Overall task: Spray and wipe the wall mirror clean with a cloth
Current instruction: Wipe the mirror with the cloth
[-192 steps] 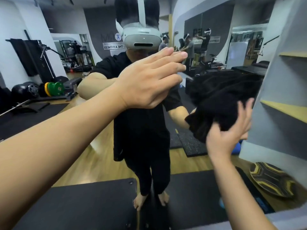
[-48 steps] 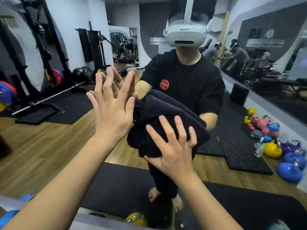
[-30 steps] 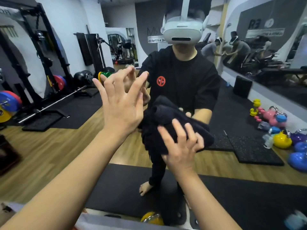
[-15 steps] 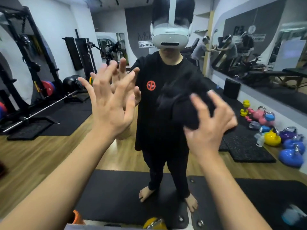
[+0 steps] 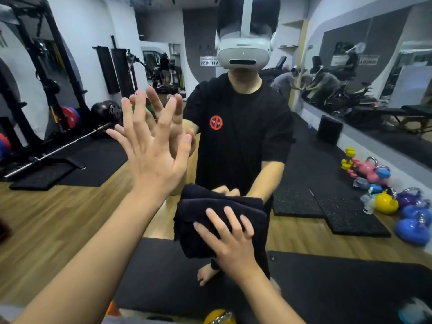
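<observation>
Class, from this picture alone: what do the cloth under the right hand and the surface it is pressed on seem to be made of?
Cloth: looks like black terry or microfibre, matte and fuzzy, folded in soft thick layers; exact fibre unclear. Surface: mirror glass, glossy, since it reflects the person, the left hand laid flat on it, and the gym behind. The right hand presses the cloth flat.

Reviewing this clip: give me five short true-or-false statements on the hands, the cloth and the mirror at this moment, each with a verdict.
1. The right hand presses a black cloth against the mirror. True.
2. The left hand grips a spray bottle. False: it lies flat on the glass, fingers spread, holding nothing.
3. The cloth is white. False: it is black.
4. The cloth is lower than the left hand. True.
5. Both hands press the cloth. False: only the right does.
</observation>
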The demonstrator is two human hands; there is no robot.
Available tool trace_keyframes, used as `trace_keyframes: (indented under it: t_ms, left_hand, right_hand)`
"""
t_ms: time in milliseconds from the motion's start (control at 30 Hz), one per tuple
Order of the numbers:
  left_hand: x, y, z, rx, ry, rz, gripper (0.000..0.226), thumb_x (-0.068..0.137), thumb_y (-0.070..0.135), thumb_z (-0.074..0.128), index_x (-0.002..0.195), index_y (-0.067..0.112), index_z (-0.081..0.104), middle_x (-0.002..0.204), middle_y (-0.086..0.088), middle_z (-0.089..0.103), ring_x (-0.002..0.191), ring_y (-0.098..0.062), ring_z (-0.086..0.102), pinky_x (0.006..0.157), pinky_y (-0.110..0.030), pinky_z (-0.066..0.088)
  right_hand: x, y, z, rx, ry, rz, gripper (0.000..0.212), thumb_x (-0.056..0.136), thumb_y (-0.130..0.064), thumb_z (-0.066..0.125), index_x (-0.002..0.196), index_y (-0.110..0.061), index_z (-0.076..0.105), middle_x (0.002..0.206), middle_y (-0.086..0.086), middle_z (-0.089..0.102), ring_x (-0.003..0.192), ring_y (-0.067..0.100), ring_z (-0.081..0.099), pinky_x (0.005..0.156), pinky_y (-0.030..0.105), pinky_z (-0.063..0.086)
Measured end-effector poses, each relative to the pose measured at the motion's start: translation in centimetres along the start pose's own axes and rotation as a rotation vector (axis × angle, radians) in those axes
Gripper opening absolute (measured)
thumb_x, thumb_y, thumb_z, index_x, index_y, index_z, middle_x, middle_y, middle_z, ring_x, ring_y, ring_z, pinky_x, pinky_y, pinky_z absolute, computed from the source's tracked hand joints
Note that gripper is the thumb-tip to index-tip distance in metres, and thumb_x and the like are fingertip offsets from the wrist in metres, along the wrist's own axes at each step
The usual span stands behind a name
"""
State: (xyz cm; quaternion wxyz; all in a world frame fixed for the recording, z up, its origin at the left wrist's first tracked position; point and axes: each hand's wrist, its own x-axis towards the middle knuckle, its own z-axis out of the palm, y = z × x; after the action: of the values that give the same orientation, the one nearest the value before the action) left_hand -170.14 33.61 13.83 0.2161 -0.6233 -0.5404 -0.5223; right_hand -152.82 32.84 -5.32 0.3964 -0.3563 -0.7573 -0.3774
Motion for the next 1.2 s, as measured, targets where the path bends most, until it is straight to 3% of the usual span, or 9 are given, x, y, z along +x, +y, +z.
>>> trace_keyframes:
  t_ms: [100,233,400,600,733,800,967,1067,1200]
  left_hand:
    - [0.3,-1.6,-0.8,0.016,-0.016,-0.026,0.065,0.1,0.041,0.06,0.159,0.036,0.035,0.172,-0.015,0.005,0.158,-0.037,-0.007,0.115,-0.079,-0.006]
    - [0.7,-3.1,-1.6,0.028,-0.03,-0.003,0.067,0.099,0.041,0.061,0.16,0.037,0.033,0.172,-0.017,0.005,0.157,-0.041,-0.007,0.114,-0.078,-0.008]
    - [0.9,-3.9,-1.1,0.088,-0.032,0.041,0.066,0.1,0.046,0.056,0.16,0.039,0.031,0.172,-0.015,0.008,0.158,-0.043,-0.002,0.112,-0.082,-0.006]
    - [0.8,-4.4,0.1,0.147,0.028,0.061,0.063,0.101,0.049,0.054,0.16,0.033,0.036,0.169,-0.021,0.018,0.155,-0.05,0.009,0.11,-0.085,-0.001]
    - [0.8,-4.3,0.0,0.175,0.028,0.054,0.062,0.103,0.055,0.047,0.161,0.034,0.033,0.17,-0.019,0.017,0.156,-0.048,0.007,0.112,-0.083,0.001]
    - [0.5,-4.5,-0.3,0.185,0.009,0.06,0.062,0.103,0.056,0.047,0.161,0.036,0.032,0.171,-0.017,0.015,0.157,-0.044,0.005,0.114,-0.081,0.001]
    - [0.4,-4.4,-1.0,0.221,-0.02,0.046,0.063,0.104,0.058,0.047,0.161,0.036,0.032,0.172,-0.014,0.013,0.158,-0.039,0.004,0.117,-0.078,0.003]
    - [0.3,-4.3,-1.2,0.23,-0.029,0.046,0.06,0.106,0.054,0.045,0.161,0.038,0.03,0.172,-0.013,0.014,0.158,-0.038,0.003,0.117,-0.078,0.005]
    - [0.3,-4.5,-1.6,0.256,-0.024,0.071,0.058,0.106,0.047,0.045,0.161,0.04,0.029,0.172,-0.009,0.015,0.159,-0.036,0.007,0.117,-0.078,0.009]
  right_hand:
    - [2.8,1.6,-1.4,-0.011,0.068,0.089,0.045,0.085,-0.031,0.075,0.128,-0.041,0.064,0.144,-0.002,0.049,0.13,0.026,0.045,0.101,0.047,0.033]
    - [9.0,4.5,-5.3,0.032,0.258,0.394,0.046,0.088,-0.029,0.067,0.132,-0.036,0.058,0.142,0.006,0.048,0.128,0.034,0.045,0.097,0.053,0.031]
    - [15.0,6.5,-7.8,0.035,0.527,0.869,0.056,0.08,-0.025,0.074,0.134,-0.029,0.06,0.147,0.009,0.046,0.13,0.034,0.043,0.102,0.059,0.033]
    - [10.7,0.2,-1.8,-0.012,0.402,0.498,0.035,0.092,-0.042,0.063,0.126,-0.033,0.062,0.144,0.004,0.049,0.135,0.036,0.04,0.106,0.053,0.029]
    - [3.8,-4.6,2.0,-0.012,0.093,0.119,0.054,0.084,-0.032,0.076,0.134,-0.038,0.057,0.149,-0.004,0.045,0.139,0.029,0.038,0.111,0.048,0.026]
    - [2.4,-5.0,2.6,-0.016,0.045,-0.004,0.051,0.086,-0.034,0.075,0.133,-0.038,0.059,0.15,-0.004,0.045,0.14,0.027,0.038,0.112,0.046,0.025]
    - [7.6,-1.8,-1.2,0.107,0.155,0.205,0.042,0.089,-0.031,0.07,0.13,-0.039,0.06,0.142,0.0,0.047,0.129,0.027,0.044,0.098,0.049,0.034]
    - [11.8,1.1,-4.3,0.122,0.268,0.383,0.034,0.096,-0.033,0.06,0.13,-0.035,0.06,0.142,0.004,0.044,0.126,0.032,0.044,0.098,0.052,0.03]
    - [16.5,4.9,-7.4,0.077,0.462,0.672,0.046,0.085,-0.025,0.071,0.13,-0.029,0.063,0.142,0.011,0.05,0.125,0.034,0.044,0.102,0.058,0.033]
